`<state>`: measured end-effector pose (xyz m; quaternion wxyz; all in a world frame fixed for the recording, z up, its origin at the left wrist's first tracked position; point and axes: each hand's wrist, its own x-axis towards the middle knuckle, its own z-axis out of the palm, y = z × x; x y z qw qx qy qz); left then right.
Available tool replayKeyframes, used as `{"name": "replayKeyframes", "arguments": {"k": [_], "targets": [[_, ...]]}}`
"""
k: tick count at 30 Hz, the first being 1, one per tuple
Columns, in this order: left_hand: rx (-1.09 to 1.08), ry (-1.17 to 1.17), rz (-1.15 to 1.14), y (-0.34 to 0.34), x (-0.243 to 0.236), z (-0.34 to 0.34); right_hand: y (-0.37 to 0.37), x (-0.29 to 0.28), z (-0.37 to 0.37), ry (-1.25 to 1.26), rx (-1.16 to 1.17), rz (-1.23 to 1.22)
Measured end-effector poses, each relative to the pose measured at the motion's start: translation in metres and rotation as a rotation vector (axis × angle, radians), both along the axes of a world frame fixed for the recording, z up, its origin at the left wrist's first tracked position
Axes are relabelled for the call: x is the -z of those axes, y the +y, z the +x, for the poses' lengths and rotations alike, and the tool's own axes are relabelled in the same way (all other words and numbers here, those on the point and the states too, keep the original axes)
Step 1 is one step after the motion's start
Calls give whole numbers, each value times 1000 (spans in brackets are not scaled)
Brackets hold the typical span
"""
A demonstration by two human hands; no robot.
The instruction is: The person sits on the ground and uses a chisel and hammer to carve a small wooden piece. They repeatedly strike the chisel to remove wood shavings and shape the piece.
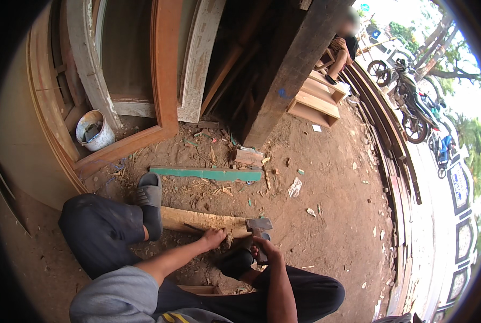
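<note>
My right hand (267, 251) grips the short wooden handle of a hatchet (259, 224), its broad grey metal head over the right end of a pale wooden plank (184, 218). The plank lies on the ground between my feet. My left hand (214, 238) is closed at the near edge of the plank, around a thin dark rod (193, 228) that points left along the wood. Its kind is too small to make out. My left foot in a grey slide sandal (149, 196) presses against the plank's left end; my other foot is by its right end.
A green-painted board (208, 174) lies beyond the plank among wood chips. Door frames (165, 81) lean at the left, with a white bucket (95, 131) inside. A thick post (294, 70) stands ahead. Wooden boxes (318, 99), a seated person (342, 51), stacked beams (383, 145) and motorcycles (410, 107) are at right.
</note>
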<state>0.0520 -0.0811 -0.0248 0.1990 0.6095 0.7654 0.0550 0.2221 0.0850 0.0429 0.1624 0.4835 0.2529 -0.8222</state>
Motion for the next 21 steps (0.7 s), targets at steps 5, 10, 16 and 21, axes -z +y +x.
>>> {"name": "replayKeyframes", "arguments": {"k": [5,10,16,21], "targets": [[-42,-61,23,-2,4,5,1,11,2,1,-19,42],[-83,-102,45,-1,12,2,2,8,1,-5,-6,-40],[-119,-129,61,1,11,0,1,8,1,-16,4,-46],[-146,-162,10,6,6,-7,-4,9,3,-18,-9,-49]]}}
